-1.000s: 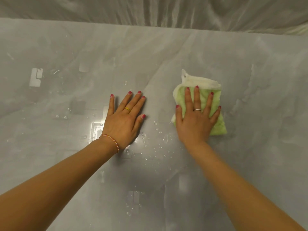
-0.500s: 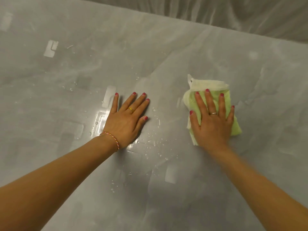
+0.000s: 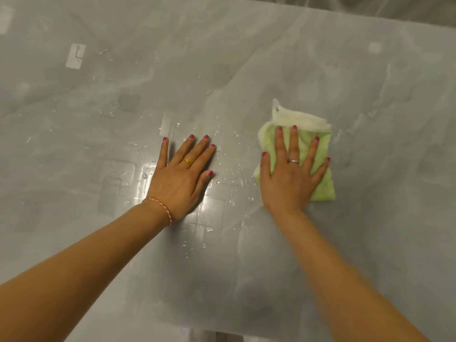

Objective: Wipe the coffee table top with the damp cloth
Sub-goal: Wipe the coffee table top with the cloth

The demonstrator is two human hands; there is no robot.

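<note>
The coffee table top [image 3: 283, 60] is glossy grey marble and fills most of the view. A folded green and white cloth [image 3: 323, 149] lies on it right of centre. My right hand [image 3: 292, 176] presses flat on the cloth with its fingers spread, covering the cloth's lower left part. My left hand [image 3: 182, 174] lies flat on the bare table to the left of the cloth, fingers apart, holding nothing. Water droplets [image 3: 229, 178] dot the surface between the two hands.
The table's far edge runs across the top right, with a pale draped fabric [image 3: 370, 6] beyond it. The near edge [image 3: 202, 328] shows at the bottom centre. Bright light reflections [image 3: 74, 56] mark the glossy surface at the left.
My right hand slid the cloth to the right and then back a little toward my left hand. My left hand stayed planted flat on the table. The view shifted down.
</note>
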